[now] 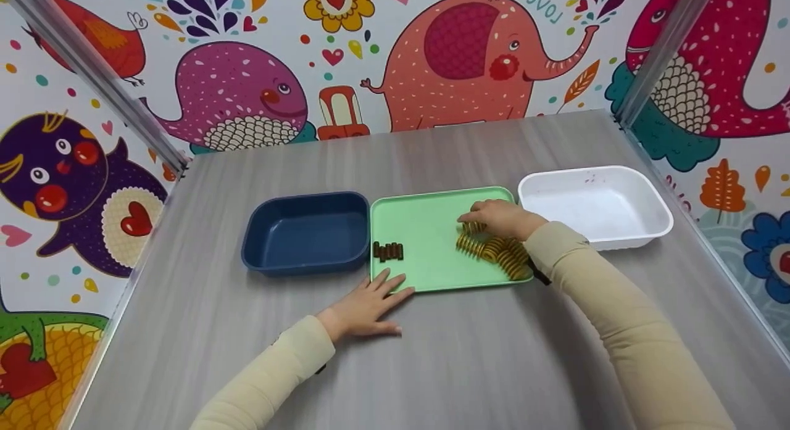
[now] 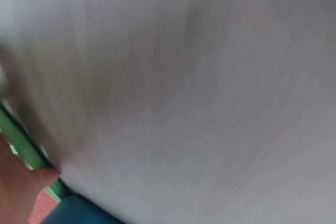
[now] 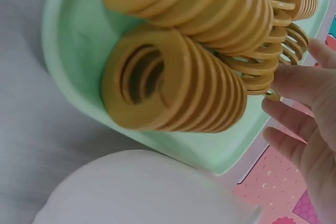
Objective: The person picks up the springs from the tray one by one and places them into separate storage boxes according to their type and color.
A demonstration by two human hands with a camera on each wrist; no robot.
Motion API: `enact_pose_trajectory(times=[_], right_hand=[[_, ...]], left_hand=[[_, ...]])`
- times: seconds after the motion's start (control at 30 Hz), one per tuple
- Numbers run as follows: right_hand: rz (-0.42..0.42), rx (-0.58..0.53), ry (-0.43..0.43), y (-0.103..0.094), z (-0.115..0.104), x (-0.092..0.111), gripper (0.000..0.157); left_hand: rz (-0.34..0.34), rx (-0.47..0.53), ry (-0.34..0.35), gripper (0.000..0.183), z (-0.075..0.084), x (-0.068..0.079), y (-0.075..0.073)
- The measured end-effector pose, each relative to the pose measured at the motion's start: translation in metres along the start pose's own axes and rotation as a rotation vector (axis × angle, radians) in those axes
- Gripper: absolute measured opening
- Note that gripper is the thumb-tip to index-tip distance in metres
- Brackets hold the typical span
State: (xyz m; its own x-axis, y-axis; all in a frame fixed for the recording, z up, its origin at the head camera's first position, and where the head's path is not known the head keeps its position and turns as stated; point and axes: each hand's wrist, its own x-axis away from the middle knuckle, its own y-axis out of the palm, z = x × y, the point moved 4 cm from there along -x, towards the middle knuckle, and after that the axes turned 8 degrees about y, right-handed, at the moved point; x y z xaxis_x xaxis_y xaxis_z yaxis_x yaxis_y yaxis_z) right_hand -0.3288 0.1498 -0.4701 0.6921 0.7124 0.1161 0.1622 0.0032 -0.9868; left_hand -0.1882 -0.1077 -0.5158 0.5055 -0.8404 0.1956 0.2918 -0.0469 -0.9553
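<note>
In the head view my right hand (image 1: pixel 498 217) reaches over the right part of a light green tray (image 1: pixel 426 217). Its fingertips are at a yellow coil spring (image 1: pixel 473 227), and the right wrist view shows thumb and finger pinching at the coils (image 3: pixel 295 43). Several more yellow springs (image 1: pixel 511 257) lie bunched in the tray's near right corner; one large spring (image 3: pixel 168 82) fills the right wrist view. My left hand (image 1: pixel 367 306) has its fingers spread, fingertips on the tray's near left edge. Beside them lies a small row of dark brown springs (image 1: pixel 388 252).
A dark blue bin (image 1: pixel 305 266) stands against the tray's left side. To the right is a white bin (image 1: pixel 617 235), close by the tray's far corner. Printed panels with cartoon animals (image 1: pixel 457 66) border the grey table (image 1: pixel 432 368) at the back and sides.
</note>
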Motion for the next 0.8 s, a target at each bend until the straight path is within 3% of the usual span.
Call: enact_pose_trajectory(times=[0.17, 0.53, 0.8], right_hand=[[-0.027, -0.063, 0.029, 0.003, 0.003, -0.003, 0.05], [0.063, -0.438, 0.228, 0.02, 0.02, -0.001, 0.043], [0.176, -0.595, 0.226, 0.038, 0.034, -0.004, 0.043]], left_hand=[[0.003, -0.002, 0.003, 0.073, 0.0, 0.0, 0.001], [-0.013, 0.002, -0.019, 0.073, -0.002, 0.0, 0.002], [-0.005, 0.001, -0.016, 0.074, -0.002, 0.0, 0.004]])
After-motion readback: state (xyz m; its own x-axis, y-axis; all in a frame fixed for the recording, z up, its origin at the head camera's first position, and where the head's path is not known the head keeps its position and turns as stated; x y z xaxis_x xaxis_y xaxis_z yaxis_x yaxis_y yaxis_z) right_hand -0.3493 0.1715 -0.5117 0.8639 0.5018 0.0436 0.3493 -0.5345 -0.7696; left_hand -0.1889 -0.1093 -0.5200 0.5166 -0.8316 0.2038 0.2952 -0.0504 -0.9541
